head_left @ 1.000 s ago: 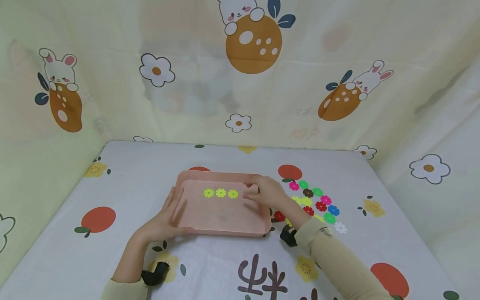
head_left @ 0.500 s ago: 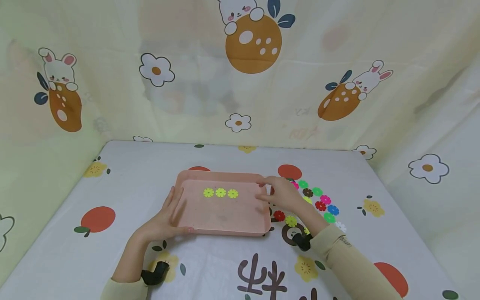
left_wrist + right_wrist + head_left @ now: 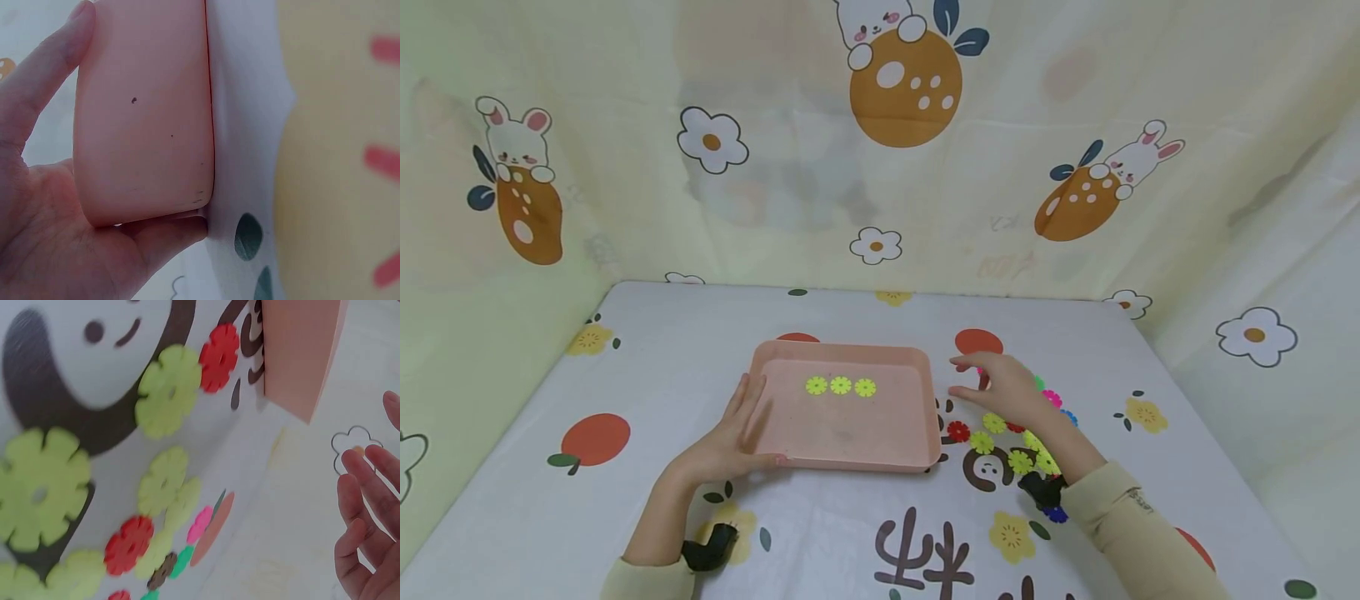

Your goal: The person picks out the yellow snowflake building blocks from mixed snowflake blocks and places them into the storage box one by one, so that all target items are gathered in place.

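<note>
A pink rectangular tray (image 3: 850,433) sits mid-table, bearing a row of three yellow-green flower-shaped discs (image 3: 841,385) toward its far side. My left hand (image 3: 726,442) holds the tray's near left corner, thumb along the front and fingers along the left side. In the left wrist view, the tray's outer wall (image 3: 147,125) lies between that thumb and the fingers. My right hand (image 3: 1007,387), with nothing in it, hovers right of the tray, thumb and fingers apart. Beneath and around it lie loose discs, among them a red disc (image 3: 958,431) and a yellow-green disc (image 3: 982,442).
Pink, green and blue discs are partly hidden behind the right hand and forearm; a dark blue disc (image 3: 1055,514) peeks out near the wrist. The white tablecloth (image 3: 647,358) has printed fruit and flowers. A patterned curtain (image 3: 790,192) encloses the back and sides.
My right hand has moved right, from over the tray's right part to above the loose discs. My left hand, the tray and its three discs have stayed put.
</note>
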`<state>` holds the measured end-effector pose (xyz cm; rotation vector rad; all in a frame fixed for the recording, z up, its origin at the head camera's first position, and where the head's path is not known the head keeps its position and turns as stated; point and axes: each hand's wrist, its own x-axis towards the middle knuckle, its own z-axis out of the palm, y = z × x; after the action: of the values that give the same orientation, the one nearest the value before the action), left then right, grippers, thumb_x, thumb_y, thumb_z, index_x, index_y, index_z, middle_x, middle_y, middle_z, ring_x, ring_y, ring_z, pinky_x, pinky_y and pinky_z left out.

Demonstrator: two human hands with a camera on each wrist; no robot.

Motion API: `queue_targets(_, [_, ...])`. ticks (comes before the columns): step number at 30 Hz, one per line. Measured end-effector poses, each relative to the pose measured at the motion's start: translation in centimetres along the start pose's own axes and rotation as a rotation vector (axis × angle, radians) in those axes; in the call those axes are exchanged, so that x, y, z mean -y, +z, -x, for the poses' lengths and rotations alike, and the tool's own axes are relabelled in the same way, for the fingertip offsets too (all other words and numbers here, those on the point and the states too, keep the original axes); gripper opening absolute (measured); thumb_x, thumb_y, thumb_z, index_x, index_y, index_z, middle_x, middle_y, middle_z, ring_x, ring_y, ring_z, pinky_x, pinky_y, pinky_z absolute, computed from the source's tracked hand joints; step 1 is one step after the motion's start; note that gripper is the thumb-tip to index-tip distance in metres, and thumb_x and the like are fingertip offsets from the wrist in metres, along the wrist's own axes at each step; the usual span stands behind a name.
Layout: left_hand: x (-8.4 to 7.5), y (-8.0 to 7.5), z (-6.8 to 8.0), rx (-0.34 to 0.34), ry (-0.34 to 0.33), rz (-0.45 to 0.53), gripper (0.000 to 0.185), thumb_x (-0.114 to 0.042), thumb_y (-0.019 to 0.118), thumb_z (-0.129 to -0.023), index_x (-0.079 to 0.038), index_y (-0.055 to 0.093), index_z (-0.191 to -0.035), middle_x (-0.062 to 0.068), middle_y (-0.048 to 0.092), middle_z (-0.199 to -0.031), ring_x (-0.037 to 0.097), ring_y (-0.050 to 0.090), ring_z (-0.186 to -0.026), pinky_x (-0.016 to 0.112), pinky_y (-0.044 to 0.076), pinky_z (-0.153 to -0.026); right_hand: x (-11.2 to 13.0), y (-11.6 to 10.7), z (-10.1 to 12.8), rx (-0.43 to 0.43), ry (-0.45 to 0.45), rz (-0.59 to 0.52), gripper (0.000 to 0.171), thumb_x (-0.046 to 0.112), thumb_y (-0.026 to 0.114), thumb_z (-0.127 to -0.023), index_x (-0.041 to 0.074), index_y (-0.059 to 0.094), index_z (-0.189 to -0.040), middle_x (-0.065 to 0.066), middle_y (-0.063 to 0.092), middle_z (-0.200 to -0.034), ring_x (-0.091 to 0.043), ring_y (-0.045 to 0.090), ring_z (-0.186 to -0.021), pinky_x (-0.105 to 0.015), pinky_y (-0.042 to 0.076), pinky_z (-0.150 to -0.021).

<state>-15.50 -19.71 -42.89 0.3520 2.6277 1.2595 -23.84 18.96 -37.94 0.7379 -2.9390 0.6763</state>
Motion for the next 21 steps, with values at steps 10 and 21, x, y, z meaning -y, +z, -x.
queue_targets(10, [0.1, 0.0, 0.0, -0.001, -0.004, -0.007, 0.114, -0.045, 0.076, -0.070, -0.030, -0.007, -0.147, 0.014, -0.019, -0.150, 0.043, -0.004, -0.135, 0.065, 0.016, -0.098, -1.6, -1.0, 1.1, 0.011, 0.057, 0.045, 0.048, 0.032, 0.073, -0.077, 0.009, 0.062, -0.118, -0.008, 0.065, -0.102, -0.013, 0.047, -0.062, -0.026, 0.042, -0.051])
queue_targets(21, [0.1, 0.1, -0.1, -0.005, -0.007, -0.014, 0.115, -0.046, 0.076, -0.069, -0.031, -0.007, -0.146, 0.014, -0.019, -0.150, 0.043, -0.004, -0.135, 0.066, 0.018, -0.097, -3.8, -0.7, 1.9, 0.035, 0.137, 0.042, 0.048, 0.027, 0.073, -0.077, 0.003, 0.061, -0.117, -0.012, 0.064, -0.097, -0.016, 0.048, -0.065, -0.027, 0.040, -0.051])
